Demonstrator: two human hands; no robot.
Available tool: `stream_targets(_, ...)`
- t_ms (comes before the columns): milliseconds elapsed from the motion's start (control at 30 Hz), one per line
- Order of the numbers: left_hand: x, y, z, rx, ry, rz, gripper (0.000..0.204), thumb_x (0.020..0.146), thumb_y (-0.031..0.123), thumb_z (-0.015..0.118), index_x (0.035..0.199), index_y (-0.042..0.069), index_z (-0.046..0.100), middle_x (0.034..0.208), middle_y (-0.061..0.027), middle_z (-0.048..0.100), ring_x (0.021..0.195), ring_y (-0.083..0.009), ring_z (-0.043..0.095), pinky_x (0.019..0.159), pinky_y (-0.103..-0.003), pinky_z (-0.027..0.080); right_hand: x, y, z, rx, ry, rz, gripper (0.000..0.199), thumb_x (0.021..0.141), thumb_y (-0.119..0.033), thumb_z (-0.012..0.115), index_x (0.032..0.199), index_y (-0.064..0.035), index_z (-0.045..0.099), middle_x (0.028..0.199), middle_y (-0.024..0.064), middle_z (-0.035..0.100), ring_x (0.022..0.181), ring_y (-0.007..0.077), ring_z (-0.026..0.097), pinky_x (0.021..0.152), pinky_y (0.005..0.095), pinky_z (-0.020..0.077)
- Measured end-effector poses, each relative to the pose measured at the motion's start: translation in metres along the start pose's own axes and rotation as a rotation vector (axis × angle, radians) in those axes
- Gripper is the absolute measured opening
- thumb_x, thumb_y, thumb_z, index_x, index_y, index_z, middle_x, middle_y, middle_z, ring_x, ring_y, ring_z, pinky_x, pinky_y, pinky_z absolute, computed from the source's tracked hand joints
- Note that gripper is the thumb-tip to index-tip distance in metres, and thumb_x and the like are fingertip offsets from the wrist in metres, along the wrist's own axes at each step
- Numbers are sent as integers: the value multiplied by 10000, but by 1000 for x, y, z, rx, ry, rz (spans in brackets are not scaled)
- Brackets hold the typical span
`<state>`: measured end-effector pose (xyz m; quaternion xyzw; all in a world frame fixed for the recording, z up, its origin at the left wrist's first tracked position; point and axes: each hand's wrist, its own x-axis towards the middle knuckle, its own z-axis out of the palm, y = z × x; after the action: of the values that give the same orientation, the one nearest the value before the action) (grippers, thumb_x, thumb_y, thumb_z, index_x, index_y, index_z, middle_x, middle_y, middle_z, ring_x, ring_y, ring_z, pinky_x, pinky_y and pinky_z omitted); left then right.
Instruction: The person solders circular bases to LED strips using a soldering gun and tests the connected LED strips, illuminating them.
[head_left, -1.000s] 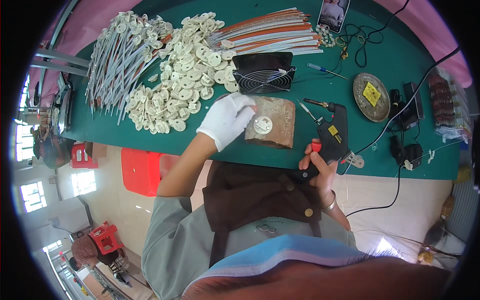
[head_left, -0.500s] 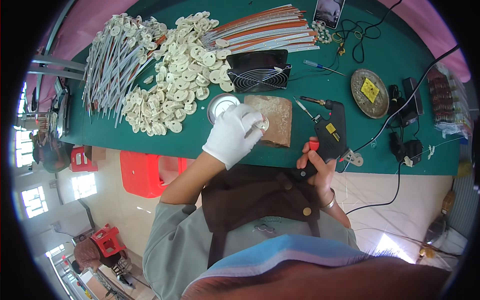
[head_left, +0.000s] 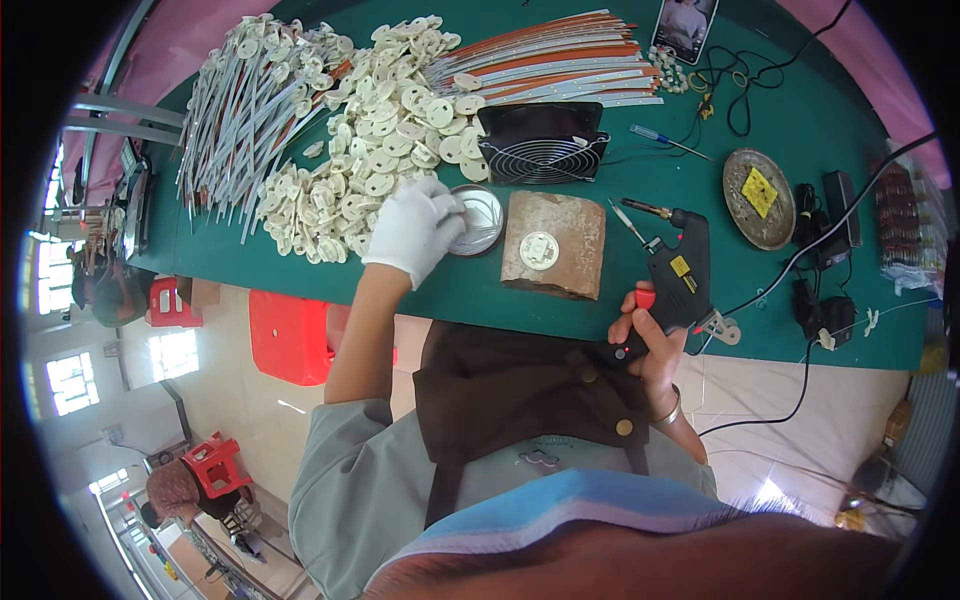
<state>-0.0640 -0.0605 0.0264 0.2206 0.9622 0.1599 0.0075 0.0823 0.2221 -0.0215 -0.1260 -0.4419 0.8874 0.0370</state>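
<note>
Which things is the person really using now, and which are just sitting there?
In use:
left hand reaching into round tin
right hand gripping soldering gun
white disc on brown block

Just lying about:
small fan
round dish
screwdriver

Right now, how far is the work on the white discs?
One disc already lies on the brick. In hand: the gloved left hand reaches into the round tin, and the right hand holds the soldering gun beside the brick, tip off the disc. Left: a big pile of discs and bundles of strips on the table.
</note>
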Motion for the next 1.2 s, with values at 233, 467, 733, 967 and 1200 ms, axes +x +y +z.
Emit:
stream_targets(233, 11, 11, 13, 101, -219, 41, 120, 777, 172, 621, 834, 74, 660, 926, -106, 594, 905, -315, 557, 791, -408, 479, 1, 0, 1, -11, 29, 8, 322, 842, 23, 530, 1149, 75, 450, 891, 138, 561, 588, 189, 572, 553, 333, 503)
stream_targets(467, 3, 0, 15, -137, -93, 38, 80, 784, 146, 609, 784, 82, 656, 845, -100, 603, 851, -314, 563, 742, -409, 483, 1, -1, 3, -12, 46, 13, 336, 831, 36, 524, 1158, 63, 456, 902, 138, 561, 591, 190, 574, 552, 329, 501)
stream_targets(733, -7, -6, 29, -432, 170, -95, 94, 825, 83, 610, 910, 43, 605, 848, -123, 626, 764, -301, 611, 685, -352, 490, -1, -1, 0, 28, 30, 17, 342, 833, 4, 551, 1156, 63, 456, 898, 142, 557, 553, 181, 553, 513, 320, 480)
stream_targets(967, -21, 54, 12, -653, 252, -160, 114, 790, 10, 627, 890, 43, 584, 919, -117, 643, 823, -220, 644, 718, -314, 502, -2, -1, -3, 119, 24, 31, 354, 831, -54, 557, 1150, 61, 457, 886, 152, 544, 512, 175, 515, 477, 309, 444)
stream_targets(1200, -10, 72, 30, -240, 227, 311, 204, 709, 54, 648, 871, 116, 541, 968, -52, 599, 808, -308, 574, 679, -403, 482, -8, -4, -2, 74, 6, 41, 393, 869, -192, 537, 1165, 51, 449, 872, 161, 525, 454, 165, 469, 425, 302, 395)
